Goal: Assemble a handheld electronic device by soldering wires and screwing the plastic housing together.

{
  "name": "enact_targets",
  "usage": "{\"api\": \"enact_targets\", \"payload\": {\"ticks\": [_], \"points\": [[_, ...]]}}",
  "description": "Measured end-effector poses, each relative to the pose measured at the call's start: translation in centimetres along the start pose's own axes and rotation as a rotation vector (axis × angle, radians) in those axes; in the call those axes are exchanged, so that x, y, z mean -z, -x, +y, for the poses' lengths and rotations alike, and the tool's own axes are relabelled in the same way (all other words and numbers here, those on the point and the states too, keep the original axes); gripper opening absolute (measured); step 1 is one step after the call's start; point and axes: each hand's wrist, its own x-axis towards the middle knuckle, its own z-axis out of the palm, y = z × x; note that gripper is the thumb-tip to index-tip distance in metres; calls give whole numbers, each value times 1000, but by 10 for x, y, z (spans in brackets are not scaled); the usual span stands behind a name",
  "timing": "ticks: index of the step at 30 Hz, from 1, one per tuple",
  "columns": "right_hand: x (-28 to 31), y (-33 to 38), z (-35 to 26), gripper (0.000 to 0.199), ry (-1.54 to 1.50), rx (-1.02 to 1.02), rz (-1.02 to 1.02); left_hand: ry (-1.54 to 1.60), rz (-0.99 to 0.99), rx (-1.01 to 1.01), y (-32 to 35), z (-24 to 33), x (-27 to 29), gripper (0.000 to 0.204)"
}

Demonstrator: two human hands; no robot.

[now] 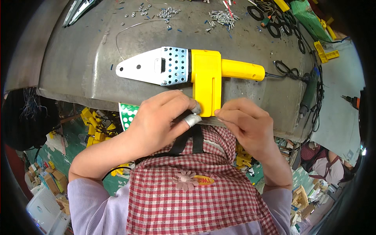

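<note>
A plastic pipe welder point(206, 78) lies on the grey metal bench, its silvery pointed plate point(143, 66) to the left and its yellow handle point(242, 71) to the right. My left hand point(164, 113) is closed at the lower left corner of the yellow housing, with white tape on the thumb and a finger. A tiny bright spot shows between those fingertips, too small to name. At the lower right corner, my right hand point(248, 121) has thumb and fingers pinched together, slightly blurred; whatever they hold is hidden.
Loose nuts point(168, 13) and a pile of screws point(222, 18) lie at the back. Black rings point(274, 29) and a screwdriver point(266, 21) sit back right. A dark green power screwdriver point(310, 92) lies at the right edge. Yellow parts point(96, 127) are below the bench.
</note>
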Motion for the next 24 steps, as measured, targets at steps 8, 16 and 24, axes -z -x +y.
{"api": "enact_targets", "payload": {"ticks": [8,16,24], "points": [[10,-78,24,22,-110,-160,215,-469,95,-519,1,-7,0,24],[-4,-94,27,13,134,45,177,-235,226,-114,-51,-25,2,79],[-8,-97,32,11,-24,-75,194,-195,101,59,-58,-32,0,106]]}}
